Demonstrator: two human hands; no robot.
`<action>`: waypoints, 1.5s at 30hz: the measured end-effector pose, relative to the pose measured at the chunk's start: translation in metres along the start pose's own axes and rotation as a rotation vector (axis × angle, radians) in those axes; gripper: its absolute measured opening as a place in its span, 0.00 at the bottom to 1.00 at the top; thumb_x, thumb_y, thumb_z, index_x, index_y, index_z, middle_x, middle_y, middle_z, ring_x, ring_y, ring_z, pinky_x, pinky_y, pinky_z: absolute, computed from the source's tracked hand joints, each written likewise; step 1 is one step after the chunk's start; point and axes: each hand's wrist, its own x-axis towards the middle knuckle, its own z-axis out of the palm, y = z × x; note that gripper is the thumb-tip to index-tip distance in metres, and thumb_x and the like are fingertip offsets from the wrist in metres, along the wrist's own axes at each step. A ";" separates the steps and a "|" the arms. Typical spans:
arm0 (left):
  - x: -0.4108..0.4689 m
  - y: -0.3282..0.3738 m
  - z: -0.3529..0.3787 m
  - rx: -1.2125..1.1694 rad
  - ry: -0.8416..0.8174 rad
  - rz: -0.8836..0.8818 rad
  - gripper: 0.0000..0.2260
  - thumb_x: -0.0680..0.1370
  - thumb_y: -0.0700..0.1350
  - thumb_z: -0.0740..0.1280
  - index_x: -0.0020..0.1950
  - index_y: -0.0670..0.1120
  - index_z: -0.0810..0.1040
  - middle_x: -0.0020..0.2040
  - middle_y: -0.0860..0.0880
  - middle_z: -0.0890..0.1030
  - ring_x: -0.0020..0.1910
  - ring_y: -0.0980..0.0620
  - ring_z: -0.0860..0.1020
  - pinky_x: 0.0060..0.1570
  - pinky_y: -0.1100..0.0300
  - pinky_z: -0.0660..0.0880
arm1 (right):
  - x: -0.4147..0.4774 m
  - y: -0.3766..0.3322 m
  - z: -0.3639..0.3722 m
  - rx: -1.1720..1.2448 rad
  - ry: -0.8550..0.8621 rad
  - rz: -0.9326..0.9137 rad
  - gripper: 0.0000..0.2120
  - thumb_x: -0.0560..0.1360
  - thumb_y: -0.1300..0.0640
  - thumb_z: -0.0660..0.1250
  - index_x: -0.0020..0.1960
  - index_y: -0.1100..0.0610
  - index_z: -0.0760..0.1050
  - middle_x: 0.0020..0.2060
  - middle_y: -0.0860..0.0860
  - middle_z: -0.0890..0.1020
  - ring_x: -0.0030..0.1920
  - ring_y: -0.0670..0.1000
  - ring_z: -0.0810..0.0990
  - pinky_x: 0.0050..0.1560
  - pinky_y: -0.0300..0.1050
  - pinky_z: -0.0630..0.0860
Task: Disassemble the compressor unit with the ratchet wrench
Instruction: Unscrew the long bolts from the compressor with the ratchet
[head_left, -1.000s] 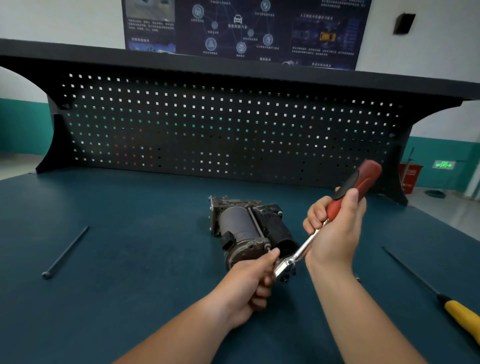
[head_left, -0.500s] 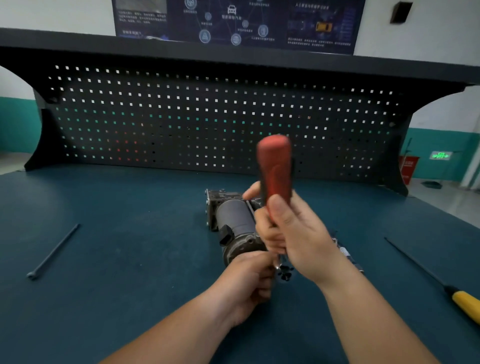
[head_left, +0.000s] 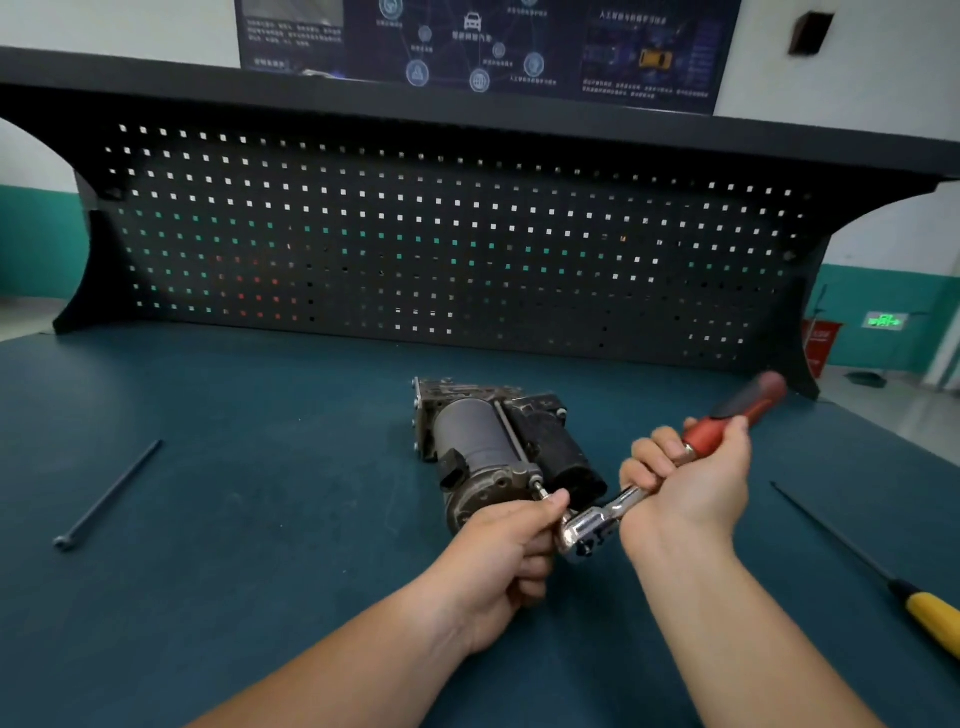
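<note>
The dark, grimy compressor unit (head_left: 488, 441) lies on its side in the middle of the blue-green bench top. A long bolt runs along its top and sticks out at the near end. The ratchet wrench (head_left: 602, 522) has a chrome head at that bolt's end and a red and black handle pointing up to the right. My right hand (head_left: 685, 483) grips the red handle. My left hand (head_left: 511, 551) is curled round the ratchet head and its socket at the near end of the compressor.
A long dark bolt (head_left: 106, 496) lies loose on the bench at the left. A yellow-handled screwdriver (head_left: 878, 577) lies at the right, its tip pointing up-left. A black pegboard back panel (head_left: 441, 249) stands behind the bench.
The wrench handle swung from upright, half a second ago, back down to the right. My left hand stayed at the ratchet head.
</note>
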 end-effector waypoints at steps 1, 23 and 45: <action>0.000 0.000 0.000 0.014 0.005 -0.006 0.21 0.76 0.49 0.66 0.23 0.50 0.69 0.23 0.56 0.60 0.20 0.60 0.57 0.21 0.68 0.54 | -0.001 0.002 0.001 -0.053 -0.055 -0.054 0.15 0.80 0.44 0.54 0.41 0.52 0.65 0.24 0.45 0.63 0.20 0.43 0.59 0.18 0.35 0.55; 0.004 0.000 -0.005 0.051 -0.040 0.051 0.17 0.65 0.54 0.69 0.21 0.50 0.68 0.20 0.57 0.60 0.18 0.61 0.57 0.20 0.69 0.54 | -0.016 0.003 0.006 -0.137 -0.223 -0.127 0.15 0.80 0.42 0.55 0.47 0.51 0.75 0.24 0.44 0.60 0.22 0.42 0.58 0.21 0.34 0.59; 0.001 0.002 -0.006 0.110 0.043 0.023 0.23 0.77 0.45 0.65 0.21 0.48 0.70 0.24 0.54 0.60 0.20 0.60 0.56 0.20 0.68 0.52 | -0.019 0.013 -0.001 -0.376 -0.620 -0.313 0.07 0.79 0.49 0.58 0.52 0.51 0.70 0.26 0.43 0.69 0.24 0.41 0.64 0.24 0.33 0.64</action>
